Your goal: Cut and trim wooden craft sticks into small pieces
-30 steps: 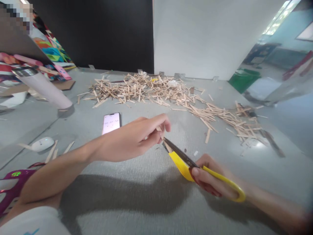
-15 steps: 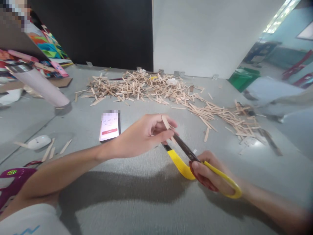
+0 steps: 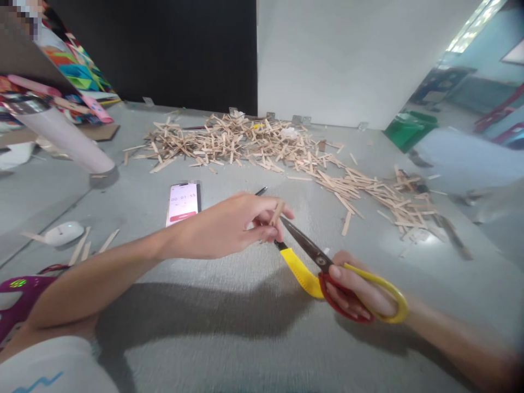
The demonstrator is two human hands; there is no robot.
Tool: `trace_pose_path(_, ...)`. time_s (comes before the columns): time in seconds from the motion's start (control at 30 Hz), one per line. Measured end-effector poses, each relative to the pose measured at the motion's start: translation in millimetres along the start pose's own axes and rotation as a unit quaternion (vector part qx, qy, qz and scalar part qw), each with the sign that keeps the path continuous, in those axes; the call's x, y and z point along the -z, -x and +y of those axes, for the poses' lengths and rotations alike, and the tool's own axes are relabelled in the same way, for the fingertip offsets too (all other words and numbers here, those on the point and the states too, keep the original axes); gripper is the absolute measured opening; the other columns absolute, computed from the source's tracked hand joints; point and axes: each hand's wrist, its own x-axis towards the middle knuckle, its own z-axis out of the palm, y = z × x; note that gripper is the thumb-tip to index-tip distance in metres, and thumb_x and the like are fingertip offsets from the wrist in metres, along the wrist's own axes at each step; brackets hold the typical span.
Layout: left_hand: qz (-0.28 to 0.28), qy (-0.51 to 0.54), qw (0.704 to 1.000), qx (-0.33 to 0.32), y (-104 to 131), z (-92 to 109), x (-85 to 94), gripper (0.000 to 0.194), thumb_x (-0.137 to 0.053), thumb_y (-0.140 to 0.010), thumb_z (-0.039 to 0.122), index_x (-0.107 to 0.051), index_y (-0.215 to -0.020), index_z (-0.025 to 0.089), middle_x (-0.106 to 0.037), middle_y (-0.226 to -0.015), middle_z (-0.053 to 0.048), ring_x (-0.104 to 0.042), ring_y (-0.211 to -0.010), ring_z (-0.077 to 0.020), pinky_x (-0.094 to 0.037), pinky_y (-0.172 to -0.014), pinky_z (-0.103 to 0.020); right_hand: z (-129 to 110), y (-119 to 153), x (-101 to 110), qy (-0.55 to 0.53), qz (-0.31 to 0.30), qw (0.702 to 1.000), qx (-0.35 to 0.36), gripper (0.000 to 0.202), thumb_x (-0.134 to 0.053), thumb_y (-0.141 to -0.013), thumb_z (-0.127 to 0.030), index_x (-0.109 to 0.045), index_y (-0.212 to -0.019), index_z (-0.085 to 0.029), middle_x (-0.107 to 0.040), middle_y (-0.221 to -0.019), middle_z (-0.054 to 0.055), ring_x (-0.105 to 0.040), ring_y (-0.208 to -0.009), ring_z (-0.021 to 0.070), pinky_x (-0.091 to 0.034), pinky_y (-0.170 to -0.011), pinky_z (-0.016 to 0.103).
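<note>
My left hand (image 3: 241, 224) pinches a short flat wooden stick (image 3: 277, 212) between its fingers, above the middle of the table. In my right hand (image 3: 356, 281) is a pair of scissors (image 3: 321, 261) with one yellow and one red handle loop. The dark blades point up and left, their tips close to my left fingers and the stick; whether they touch it I cannot tell. Beneath both hands lies a tool with a curved yellow handle (image 3: 303, 274), its far part hidden behind my left hand. A dark tip (image 3: 261, 191) shows beyond that hand.
A heap of wooden sticks (image 3: 237, 144) spreads along the back and right of the grey table (image 3: 229, 327). To the left are a phone (image 3: 183, 202) showing a timer, a white mouse (image 3: 64, 233), a few loose sticks and a pale bottle (image 3: 65, 136). A green bin (image 3: 409, 131) stands beyond.
The stick has turned in my left fingers and now leans the other way. My left hand has shifted slightly left, apart from the scissors, whose blades look a little wider.
</note>
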Motion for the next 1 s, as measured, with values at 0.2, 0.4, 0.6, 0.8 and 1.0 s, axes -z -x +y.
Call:
trace_pose_path(0.2, -0.016, 0.060, 0.998, 0.005, -1, 0, -0.8, 0.004, -0.061, -0.107, 0.018, -0.064, -0.108, 0.019, -0.082, -0.100, -0.003, -0.072, -0.082, -0.0134, -0.056, -0.076, -0.025, -2, -1, -1, 0.018, -0.005, 0.999, 0.036, 0.077, -0.047, -0.105, -0.085, -0.065, -0.067, -0.020, -0.050, -0.043, -0.003, -0.046, -0.038, 0.0129, -0.042, -0.047, 0.027)
trace_pose_path(0.4, 0.006, 0.076, 0.997, 0.026, -1, -5, 0.4, 0.004, -0.063, -0.106, 0.018, -0.063, -0.111, 0.018, -0.080, -0.097, -0.004, -0.070, -0.081, -0.0143, -0.055, -0.075, -0.025, -4, -3, -3, 0.008, -0.020, 0.999, 0.027, 0.080, -0.043, -0.105, -0.087, -0.065, -0.065, -0.021, -0.048, -0.040, -0.002, -0.048, -0.042, 0.0154, -0.044, -0.052, 0.029)
trace_pose_path(0.6, -0.030, 0.061, 0.998, 0.011, -4, -4, 1.4, 0.013, -0.062, -0.109, 0.025, -0.072, -0.107, 0.017, -0.077, -0.088, -0.004, -0.069, -0.079, -0.0142, -0.053, -0.073, -0.024, 1, -1, 0, 0.014, -0.020, 1.000, 0.013, 0.082, -0.041, -0.108, -0.083, -0.060, -0.059, -0.021, -0.046, -0.040, -0.002, -0.045, -0.035, 0.0133, -0.038, -0.043, 0.027)
trace_pose_path(0.8, -0.054, 0.055, 0.997, 0.012, -6, -5, 7.1, 0.021, -0.063, -0.110, 0.031, -0.077, -0.102, 0.018, -0.079, -0.090, -0.004, -0.071, -0.081, -0.0138, -0.053, -0.073, -0.022, 1, -2, 7, 0.009, -0.028, 0.999, -0.026, 0.080, -0.046, -0.106, -0.083, -0.057, -0.057, -0.021, -0.043, -0.038, -0.004, -0.038, -0.029, 0.0110, -0.030, -0.033, 0.025)
trace_pose_path(1.0, -0.048, -0.038, 0.998, -0.001, -11, -13, 11.6, 0.022, -0.062, -0.109, 0.027, -0.082, -0.106, 0.020, -0.084, -0.097, -0.003, -0.076, -0.083, -0.0147, -0.053, -0.075, -0.024, -2, -6, 9, 0.015, -0.024, 0.999, -0.046, 0.079, -0.052, -0.107, -0.078, -0.054, -0.051, -0.022, -0.039, -0.033, -0.004, -0.038, -0.028, 0.0100, -0.028, -0.033, 0.024)
